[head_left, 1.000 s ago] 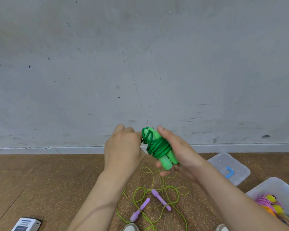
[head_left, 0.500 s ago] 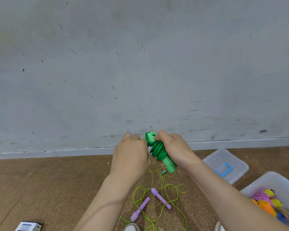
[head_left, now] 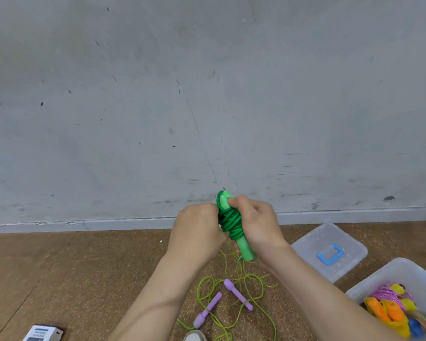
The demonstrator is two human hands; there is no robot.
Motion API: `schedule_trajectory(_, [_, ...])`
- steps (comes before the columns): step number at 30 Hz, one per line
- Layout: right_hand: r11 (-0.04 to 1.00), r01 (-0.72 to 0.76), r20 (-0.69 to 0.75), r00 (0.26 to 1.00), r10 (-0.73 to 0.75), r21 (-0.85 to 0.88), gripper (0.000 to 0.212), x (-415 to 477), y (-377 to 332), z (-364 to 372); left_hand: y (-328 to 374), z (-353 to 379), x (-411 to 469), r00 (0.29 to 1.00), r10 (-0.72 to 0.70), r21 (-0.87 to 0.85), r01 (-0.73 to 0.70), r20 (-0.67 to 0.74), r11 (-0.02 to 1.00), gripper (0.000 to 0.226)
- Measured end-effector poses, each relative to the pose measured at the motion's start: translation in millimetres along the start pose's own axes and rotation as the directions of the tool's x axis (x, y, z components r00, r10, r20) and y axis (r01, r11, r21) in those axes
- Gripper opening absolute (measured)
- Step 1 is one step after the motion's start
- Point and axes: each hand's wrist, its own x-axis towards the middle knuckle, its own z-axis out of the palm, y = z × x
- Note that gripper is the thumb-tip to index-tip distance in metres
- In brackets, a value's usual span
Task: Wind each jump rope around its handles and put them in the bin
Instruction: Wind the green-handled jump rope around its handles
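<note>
I hold a green jump rope upright in front of me, its dark green cord coiled tightly around the two light green handles. My right hand grips the bundle from the right, thumb pressed near the top. My left hand is closed against the coils on the left side. On the floor below lies a second rope with purple handles and a loose yellow-green cord. The clear bin at the lower right holds wound ropes in pink, yellow and orange.
The bin's clear lid with a blue latch lies on the brown floor to the right. A small white box sits at the lower left. A grey wall rises close ahead. A shoe tip shows at the bottom edge.
Both hands have closed in tighter on the green bundle. The right hand has shifted from cupping it underneath to gripping it from the side, and the bundle stands more upright.
</note>
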Motion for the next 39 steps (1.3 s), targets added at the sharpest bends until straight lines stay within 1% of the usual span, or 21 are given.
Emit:
schedule_trajectory(3, [0.987, -0.072, 0.017, 0.997, 0.070, 0.145, 0.032, -5.7, -6.3, 3.4, -1.7, 1.7, 0.8, 0.999, 0.002, -0.103, -0.008, -0.051, 0.995, 0.013])
schedule_trajectory(6, [0.966, -0.088, 0.002, 0.996, 0.090, 0.242, 0.034, -2.9, -13.7, 0.2, -2.7, 15.0, 0.3, 0.977, 0.115, -0.217, -0.154, -0.182, 0.964, 0.016])
schedule_trajectory(8, [0.980, -0.012, -0.088, 0.996, 0.030, 0.201, 0.034, 5.2, -11.9, -2.0, -3.4, 26.1, 0.5, 0.971, 0.163, -0.290, -0.209, -0.173, 0.934, 0.020])
schedule_trajectory(9, [0.990, 0.056, -0.144, 0.989, -0.037, 0.130, 0.035, 9.0, -9.2, -3.2, -3.6, 29.7, 0.3, 0.978, 0.159, -0.357, -0.199, -0.138, 0.913, 0.026])
schedule_trajectory(10, [0.991, 0.130, -0.185, 0.975, -0.120, 0.040, 0.035, 12.3, -6.0, -4.7, -3.4, 29.5, -0.5, 0.986, 0.142, -0.470, -0.164, -0.083, 0.867, 0.031])
schedule_trajectory(11, [0.982, 0.186, -0.205, 0.960, -0.191, -0.046, 0.036, 14.9, -2.9, -6.2, -2.8, 26.9, -1.2, 0.992, 0.129, -0.607, -0.105, -0.005, 0.788, 0.036])
schedule_trajectory(13, [0.956, 0.242, -0.197, 0.942, -0.273, -0.165, 0.032, 17.6, 0.3, -8.8, -3.1, 20.8, -2.1, 0.968, 0.185, -0.818, 0.032, 0.168, 0.574, 0.041])
schedule_trajectory(14, [0.946, 0.239, -0.181, 0.943, -0.281, -0.220, 0.033, 18.9, 1.7, -10.5, -3.6, 19.3, -2.4, 0.950, 0.217, -0.864, 0.089, 0.223, 0.495, 0.039])
schedule_trajectory(15, [0.936, 0.220, -0.153, 0.951, -0.269, -0.275, 0.036, 19.8, 2.8, -12.1, -4.6, 20.5, -1.7, 0.943, 0.220, -0.883, 0.128, 0.249, 0.451, 0.037])
schedule_trajectory(16, [0.935, 0.190, -0.104, 0.968, -0.230, -0.298, 0.038, 21.4, 5.2, -13.9, -5.5, 22.3, -0.8, 0.949, 0.191, -0.888, 0.146, 0.250, 0.437, 0.037])
schedule_trajectory(18, [0.971, 0.096, 0.029, 0.995, -0.092, -0.218, 0.038, 19.5, 7.6, -15.9, -8.2, 26.9, 3.2, 0.970, 0.091, -0.875, 0.161, 0.226, 0.456, 0.042])
schedule_trajectory(20, [0.994, -0.031, 0.165, 0.985, 0.047, -0.102, 0.041, 18.3, 8.9, -18.9, -12.3, 30.9, 5.5, 0.967, 0.041, -0.872, 0.206, 0.250, 0.443, 0.040])
schedule_trajectory(21, [0.995, -0.091, 0.226, 0.970, 0.096, -0.032, 0.041, 17.4, 8.2, -22.4, -14.5, 31.7, 4.7, 0.965, 0.043, -0.883, 0.220, 0.260, 0.414, 0.038])
schedule_trajectory(23, [0.980, -0.181, 0.379, 0.915, 0.137, 0.080, 0.039, 12.7, 2.6, -32.5, -19.8, 32.3, 2.3, 0.960, 0.056, -0.922, 0.248, 0.276, 0.299, 0.039])
schedule_trajectory(24, [0.976, -0.200, 0.457, 0.878, 0.140, 0.085, 0.045, 11.5, 0.3, -38.6, -22.2, 31.7, 1.2, 0.956, 0.064, -0.936, 0.263, 0.285, 0.233, 0.039])
schedule_trajectory(26, [0.984, -0.173, 0.560, 0.819, 0.124, 0.034, 0.057, 7.3, -4.0, -47.1, -23.2, 28.7, -1.5, 0.953, 0.081, -0.949, 0.280, 0.294, 0.145, 0.035])
schedule_trajectory(28, [0.994, -0.113, 0.537, 0.838, 0.092, 0.006, 0.057, 2.3, -5.7, -47.5, -19.2, 25.2, -5.4, 0.954, 0.061, -0.954, 0.289, 0.295, 0.082, 0.026])
schedule_trajectory(31, [0.998, -0.057, 0.380, 0.923, 0.060, -0.018, 0.050, -9.3, -6.9, -37.6, -13.4, 23.0, -13.0, 0.942, 0.043, -0.943, 0.334, 0.334, 0.011, 0.025])
schedule_trajectory(32, [0.998, -0.050, 0.342, 0.938, 0.061, -0.040, 0.045, -15.4, -6.8, -35.2, -12.4, 22.2, -15.9, 0.933, 0.053, -0.934, 0.357, 0.357, 0.010, 0.025])
schedule_trajectory(35, [0.989, -0.056, 0.268, 0.959, 0.092, -0.138, 0.033, -38.7, -10.1, -37.8, -10.9, 16.9, -21.6, 0.907, 0.129, -0.916, 0.394, 0.401, 0.080, 0.025])
schedule_trajectory(39, [0.958, -0.040, 0.223, 0.969, 0.106, -0.284, 0.041, -68.1, -25.0, -56.9, 1.5, 10.6, -31.9, 0.844, 0.281, -0.886, 0.458, 0.457, 0.068, 0.022])
